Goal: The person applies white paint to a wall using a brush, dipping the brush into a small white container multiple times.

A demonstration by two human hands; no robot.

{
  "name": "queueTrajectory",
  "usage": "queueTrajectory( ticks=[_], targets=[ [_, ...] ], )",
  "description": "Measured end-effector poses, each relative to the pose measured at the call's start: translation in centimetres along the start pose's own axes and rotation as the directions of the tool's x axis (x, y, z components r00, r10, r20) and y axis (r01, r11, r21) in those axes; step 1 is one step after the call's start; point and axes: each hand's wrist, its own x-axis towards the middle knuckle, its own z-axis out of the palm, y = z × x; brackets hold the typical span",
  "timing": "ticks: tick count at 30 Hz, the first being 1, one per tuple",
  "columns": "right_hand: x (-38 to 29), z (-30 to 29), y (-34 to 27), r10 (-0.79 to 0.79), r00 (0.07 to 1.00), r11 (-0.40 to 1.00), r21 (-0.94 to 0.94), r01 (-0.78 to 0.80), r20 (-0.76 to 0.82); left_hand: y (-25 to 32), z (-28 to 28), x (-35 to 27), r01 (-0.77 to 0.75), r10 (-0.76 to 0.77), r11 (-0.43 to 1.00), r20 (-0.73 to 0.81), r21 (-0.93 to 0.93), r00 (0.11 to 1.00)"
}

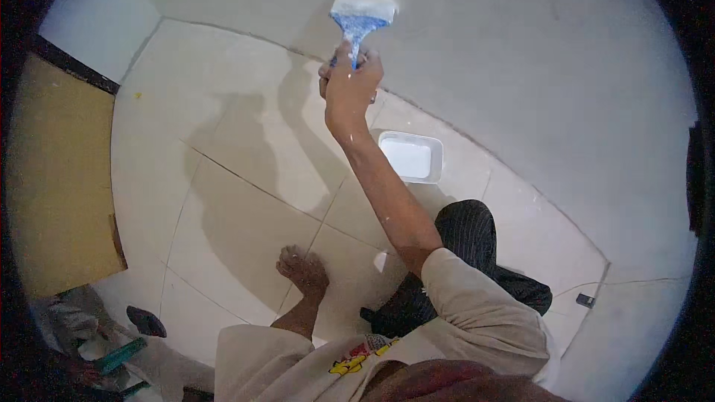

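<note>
My right hand (351, 81) is closed around the handle of a wide blue paintbrush (360, 23), whose bristles are coated in white. The brush head lies against or just in front of the pale wall (503, 67); which of the two cannot be told. A white rectangular tub (439, 159) holding white liquid stands on the tiled floor, to the right of my right forearm. Lower down, my left hand (303, 269) is lowered at or just over the floor tiles, with its fingers partly bent and nothing visible in it. White specks mark my right hand and forearm.
A yellowish board or panel (67, 178) stands at the left. Below it lie a dark oval object (146, 321) and a green item (122, 355) among clutter. A small black device (585, 300) with a thin cable sits by the wall at right. My bent leg (466, 234) is beside the tub.
</note>
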Motion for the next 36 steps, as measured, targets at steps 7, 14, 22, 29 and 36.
queueTrajectory(
  ticks=[7,14,22,29,36],
  targets=[
    [1.5,2.4,-0.6,-0.314,0.945,0.939,-0.117,0.324,0.092,-2.3,2.2,-0.5,0.022,-0.057,0.947,-0.102,-0.322,0.993],
    [2.7,-2.0,4.0,-0.280,0.959,0.943,-0.171,0.284,0.049,0.4,-1.5,1.8,0.001,-0.004,0.994,-0.022,-0.105,1.000],
    [1.4,-1.8,4.6,0.150,0.987,0.986,0.082,-0.145,-0.061,-0.1,-1.1,2.2,0.013,-0.014,0.999,-0.008,-0.043,1.000],
    [0.1,-0.7,1.7,0.220,0.975,0.975,0.054,-0.218,-0.039,-2.1,-3.6,2.3,0.003,-0.003,1.000,-0.013,-0.010,1.000],
    [-1.1,1.0,-3.5,0.049,0.999,0.997,0.064,-0.051,0.021,-4.2,-2.5,2.3,-0.079,0.070,0.992,-0.085,-0.097,0.994]
  ],
)
